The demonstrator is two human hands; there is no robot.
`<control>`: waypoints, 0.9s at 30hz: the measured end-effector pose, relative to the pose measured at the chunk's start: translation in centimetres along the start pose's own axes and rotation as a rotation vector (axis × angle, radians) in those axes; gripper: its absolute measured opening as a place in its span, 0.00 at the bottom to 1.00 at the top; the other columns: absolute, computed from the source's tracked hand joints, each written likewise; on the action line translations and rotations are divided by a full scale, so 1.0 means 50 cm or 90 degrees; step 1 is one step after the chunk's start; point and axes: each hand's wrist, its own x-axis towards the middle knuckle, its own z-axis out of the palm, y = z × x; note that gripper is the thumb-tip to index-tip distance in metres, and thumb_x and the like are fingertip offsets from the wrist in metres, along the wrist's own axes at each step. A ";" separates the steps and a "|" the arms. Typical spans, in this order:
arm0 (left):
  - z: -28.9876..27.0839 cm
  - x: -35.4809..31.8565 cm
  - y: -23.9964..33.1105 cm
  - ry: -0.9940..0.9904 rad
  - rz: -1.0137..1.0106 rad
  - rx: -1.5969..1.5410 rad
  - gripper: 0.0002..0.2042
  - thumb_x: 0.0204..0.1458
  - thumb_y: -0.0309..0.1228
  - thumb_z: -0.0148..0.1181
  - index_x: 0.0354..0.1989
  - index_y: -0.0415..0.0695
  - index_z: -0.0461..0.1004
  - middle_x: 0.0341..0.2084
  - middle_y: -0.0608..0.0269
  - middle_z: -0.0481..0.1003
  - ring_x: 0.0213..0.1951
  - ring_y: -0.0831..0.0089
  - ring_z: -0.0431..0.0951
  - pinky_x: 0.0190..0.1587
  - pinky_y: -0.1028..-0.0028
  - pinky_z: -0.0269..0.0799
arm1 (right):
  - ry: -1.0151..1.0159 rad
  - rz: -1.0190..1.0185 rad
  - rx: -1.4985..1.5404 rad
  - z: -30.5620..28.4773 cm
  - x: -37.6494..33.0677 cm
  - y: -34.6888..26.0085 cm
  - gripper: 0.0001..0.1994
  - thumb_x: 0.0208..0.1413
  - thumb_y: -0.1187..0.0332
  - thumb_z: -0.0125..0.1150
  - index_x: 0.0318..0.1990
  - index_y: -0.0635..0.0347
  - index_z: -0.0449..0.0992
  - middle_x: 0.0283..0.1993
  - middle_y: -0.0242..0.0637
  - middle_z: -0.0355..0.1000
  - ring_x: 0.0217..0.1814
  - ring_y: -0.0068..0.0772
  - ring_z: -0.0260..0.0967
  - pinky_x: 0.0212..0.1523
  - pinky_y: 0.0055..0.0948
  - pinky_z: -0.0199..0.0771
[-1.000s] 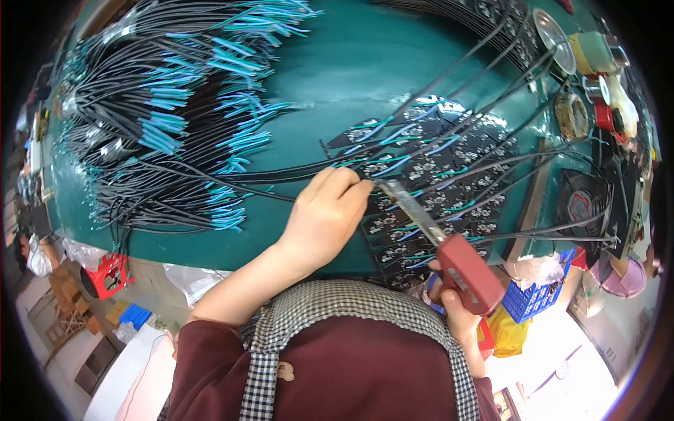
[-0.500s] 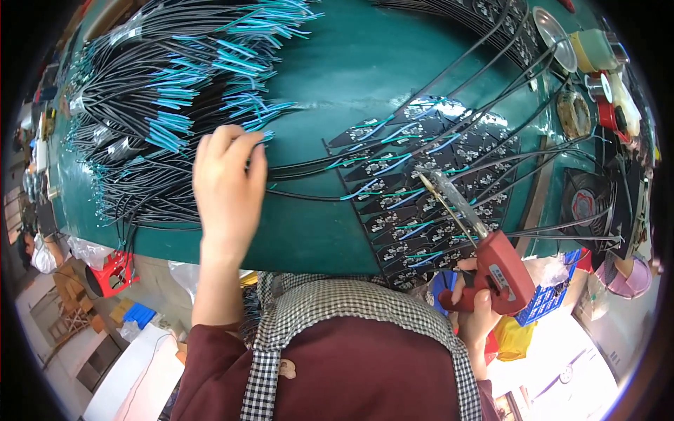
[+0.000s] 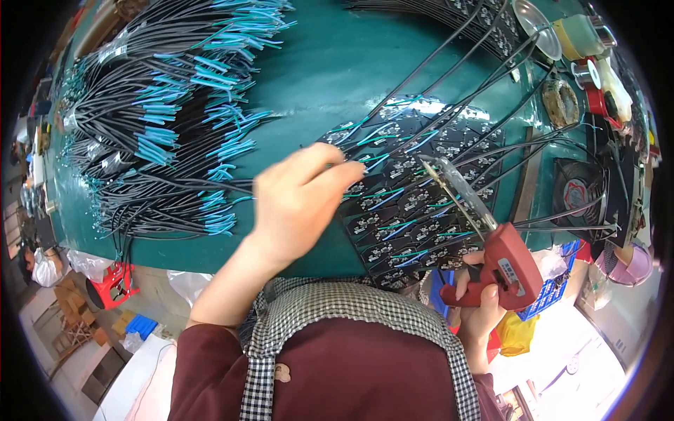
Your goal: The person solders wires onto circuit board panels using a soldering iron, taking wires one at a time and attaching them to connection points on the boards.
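Observation:
My right hand (image 3: pixel 484 309) is wrapped round the grip of a red soldering gun (image 3: pixel 511 270). The gun's long metal tip reaches up and left over a panel of small black circuit boards (image 3: pixel 400 224). My left hand (image 3: pixel 298 200) is at the panel's left edge, thumb and forefinger pinched together. A black cable (image 3: pixel 242 184) runs from the left into this hand, and a short blue wire end shows by the fingertips. Several boards have green and blue wires lying on them, and black cables lead off to the upper right.
Thick bundles of black cables (image 3: pixel 140 112) with blue-green stripped ends cover the table's left side. Along the right stand a metal dish (image 3: pixel 537 29), a roll of tape (image 3: pixel 560 103), a solder spool (image 3: pixel 585 74) and a black fan (image 3: pixel 577 193). A red stool (image 3: pixel 112 284) stands below left.
My left hand has moved right from the cable bundles to the board panel, bringing a cable along. The soldering gun has barely moved. The whole view has shifted slightly.

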 end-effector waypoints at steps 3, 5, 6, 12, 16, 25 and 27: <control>0.053 0.001 0.000 -0.025 -0.048 -0.057 0.07 0.39 0.19 0.61 0.30 0.40 0.76 0.24 0.61 0.70 0.26 0.68 0.73 0.28 0.74 0.69 | -0.013 -0.003 0.002 -0.007 0.002 -0.009 0.33 0.50 0.52 0.61 0.55 0.70 0.60 0.43 0.51 0.69 0.21 0.25 0.63 0.20 0.20 0.62; 0.068 0.009 0.002 -0.030 -0.067 -0.063 0.07 0.40 0.19 0.61 0.31 0.38 0.76 0.24 0.61 0.70 0.26 0.69 0.72 0.28 0.75 0.68 | -0.012 0.017 0.036 -0.012 0.003 -0.014 0.34 0.48 0.55 0.65 0.56 0.69 0.60 0.44 0.54 0.70 0.24 0.28 0.67 0.22 0.21 0.67; 0.073 0.012 0.005 -0.018 -0.010 -0.022 0.08 0.40 0.19 0.61 0.32 0.39 0.76 0.25 0.61 0.70 0.26 0.69 0.72 0.28 0.75 0.68 | -0.026 0.016 0.034 -0.014 0.005 -0.013 0.34 0.48 0.55 0.65 0.56 0.70 0.60 0.44 0.54 0.70 0.24 0.28 0.67 0.22 0.21 0.67; 0.093 0.014 0.018 -0.066 0.061 0.120 0.10 0.37 0.19 0.63 0.32 0.40 0.75 0.25 0.62 0.69 0.23 0.68 0.71 0.25 0.74 0.67 | -0.043 0.036 0.046 -0.019 0.014 -0.016 0.33 0.49 0.57 0.64 0.57 0.69 0.59 0.46 0.54 0.69 0.25 0.28 0.67 0.24 0.21 0.68; 0.118 0.016 0.003 0.007 0.063 -0.001 0.11 0.36 0.19 0.58 0.32 0.38 0.74 0.26 0.63 0.67 0.25 0.69 0.71 0.26 0.72 0.70 | -0.056 0.064 0.040 -0.024 0.018 -0.022 0.33 0.49 0.58 0.65 0.57 0.68 0.59 0.47 0.53 0.69 0.26 0.27 0.66 0.25 0.22 0.67; 0.118 0.014 0.013 -0.017 0.171 0.136 0.14 0.30 0.19 0.59 0.31 0.36 0.75 0.26 0.61 0.70 0.23 0.70 0.71 0.22 0.76 0.67 | -0.054 0.110 0.042 -0.025 0.026 -0.026 0.32 0.48 0.59 0.66 0.57 0.67 0.61 0.47 0.51 0.69 0.26 0.27 0.66 0.26 0.21 0.65; 0.117 0.010 0.014 -0.025 0.175 0.139 0.14 0.30 0.20 0.59 0.31 0.36 0.75 0.26 0.61 0.70 0.23 0.70 0.71 0.22 0.76 0.67 | -0.060 0.119 0.041 -0.029 0.025 -0.027 0.32 0.47 0.59 0.66 0.56 0.67 0.61 0.47 0.50 0.69 0.26 0.26 0.65 0.26 0.21 0.65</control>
